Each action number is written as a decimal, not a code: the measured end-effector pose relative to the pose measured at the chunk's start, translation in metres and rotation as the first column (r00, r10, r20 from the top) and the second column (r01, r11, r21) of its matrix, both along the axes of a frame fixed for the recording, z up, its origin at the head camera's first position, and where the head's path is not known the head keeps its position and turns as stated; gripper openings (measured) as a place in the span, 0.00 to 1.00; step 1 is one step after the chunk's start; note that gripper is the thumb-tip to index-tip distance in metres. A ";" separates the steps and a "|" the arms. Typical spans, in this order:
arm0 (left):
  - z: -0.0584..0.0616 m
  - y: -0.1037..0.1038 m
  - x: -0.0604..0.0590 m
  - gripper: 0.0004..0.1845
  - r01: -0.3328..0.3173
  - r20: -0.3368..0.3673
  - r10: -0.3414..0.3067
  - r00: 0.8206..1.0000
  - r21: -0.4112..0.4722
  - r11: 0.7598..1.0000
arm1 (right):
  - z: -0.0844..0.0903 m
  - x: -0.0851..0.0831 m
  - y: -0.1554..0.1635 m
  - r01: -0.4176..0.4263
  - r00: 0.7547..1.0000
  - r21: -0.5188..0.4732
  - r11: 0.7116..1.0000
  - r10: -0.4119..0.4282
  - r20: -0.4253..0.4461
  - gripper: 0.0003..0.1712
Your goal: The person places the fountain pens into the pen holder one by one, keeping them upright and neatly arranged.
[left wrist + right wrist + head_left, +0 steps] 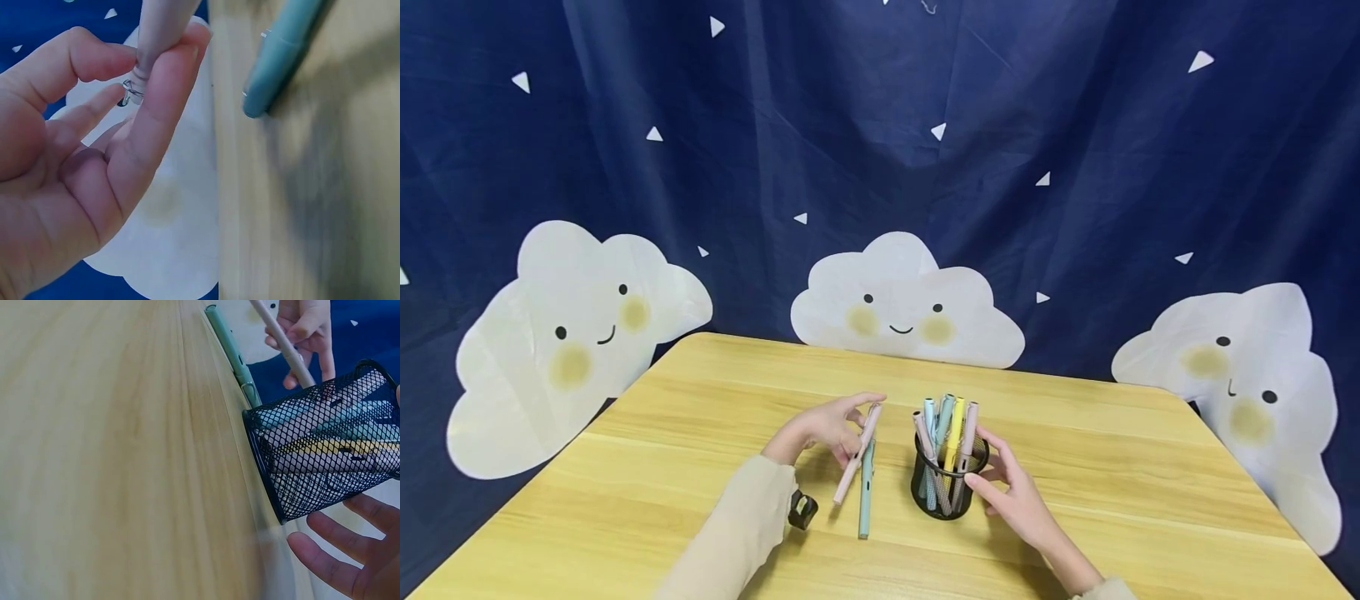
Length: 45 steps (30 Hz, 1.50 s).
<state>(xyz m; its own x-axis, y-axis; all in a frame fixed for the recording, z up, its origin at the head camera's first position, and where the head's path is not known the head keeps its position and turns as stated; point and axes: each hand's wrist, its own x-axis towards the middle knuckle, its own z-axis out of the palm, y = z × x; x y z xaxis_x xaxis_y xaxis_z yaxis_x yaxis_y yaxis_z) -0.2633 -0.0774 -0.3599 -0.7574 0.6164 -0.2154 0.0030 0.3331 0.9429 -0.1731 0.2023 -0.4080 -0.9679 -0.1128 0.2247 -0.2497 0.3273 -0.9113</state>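
My left hand (832,427) pinches a pale pink pen (857,457) between thumb and fingers; the pen is tilted above the table. In the left wrist view, the fingertips grip this pen (161,37) near its metal clip. A green pen (865,504) lies on the table just beneath it. To the right stands a black mesh pen holder (942,507), upright, with several pens in it, including a yellow pen (955,435). My right hand (1011,492) holds the holder's right side, thumb and index finger around its rim. In the right wrist view, the other fingers (331,562) are spread beside the mesh.
The wooden table (1112,475) extends around both hands. Behind it hangs a dark blue curtain (880,150) with white cloud shapes and small triangles. A small black device (802,509) is on the left wrist, by the beige sleeve (730,525).
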 end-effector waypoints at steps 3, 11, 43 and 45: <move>0.005 0.000 0.001 0.46 -0.002 -0.018 0.003 1.000 0.037 0.999 | -0.002 -0.001 0.000 0.007 1.000 0.005 1.000 -0.007 0.000 0.36; 0.017 -0.002 0.001 0.42 0.036 -0.092 -0.023 0.996 0.142 0.989 | 0.000 0.000 -0.001 0.016 1.000 0.032 0.999 -0.016 -0.006 0.36; 0.037 0.028 0.012 0.34 0.081 -0.283 0.017 0.959 0.330 0.940 | 0.004 0.003 -0.002 0.011 1.000 0.006 1.000 -0.011 0.006 0.35; 0.040 0.030 0.014 0.34 0.068 -0.296 0.038 0.955 0.338 0.939 | 0.004 0.003 -0.002 0.009 1.000 0.006 1.000 -0.009 0.003 0.35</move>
<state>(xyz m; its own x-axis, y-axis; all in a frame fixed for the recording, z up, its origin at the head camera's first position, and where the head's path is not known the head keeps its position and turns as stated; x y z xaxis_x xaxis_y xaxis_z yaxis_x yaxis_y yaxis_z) -0.2493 -0.0477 -0.3204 -0.7438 0.6238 0.2400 0.2989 -0.0106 0.9542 -0.1702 0.1999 -0.4035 -0.9695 -0.1053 0.2213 -0.2441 0.3349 -0.9101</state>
